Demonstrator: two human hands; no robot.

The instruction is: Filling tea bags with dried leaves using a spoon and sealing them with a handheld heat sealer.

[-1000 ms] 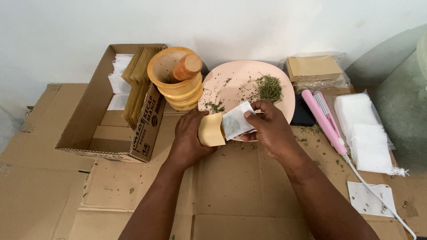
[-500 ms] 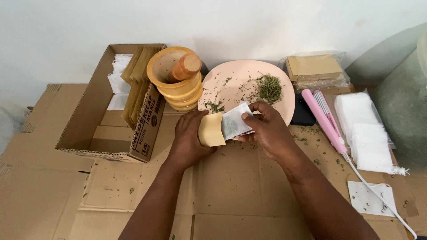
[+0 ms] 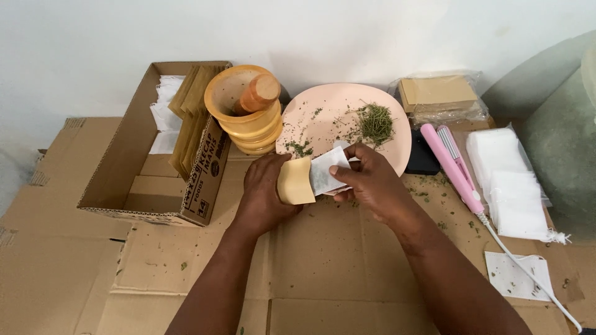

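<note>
A small white pouch (image 3: 327, 171) is pinched by the right hand (image 3: 371, 180), thumb on its near face and fingers curled behind, and is being pushed into the open mouth of a tan envelope (image 3: 295, 181), which is gripped by the left hand (image 3: 264, 189). The step in hand is judged to be this insertion. For the next move, the envelope's mouth would need to be kept spread while the pouch is slid further left. Both pieces are held just above the cardboard floor (image 3: 323, 260), at the near edge of a pink plate (image 3: 338, 115) strewn with dried herbs (image 3: 375, 121).
</note>
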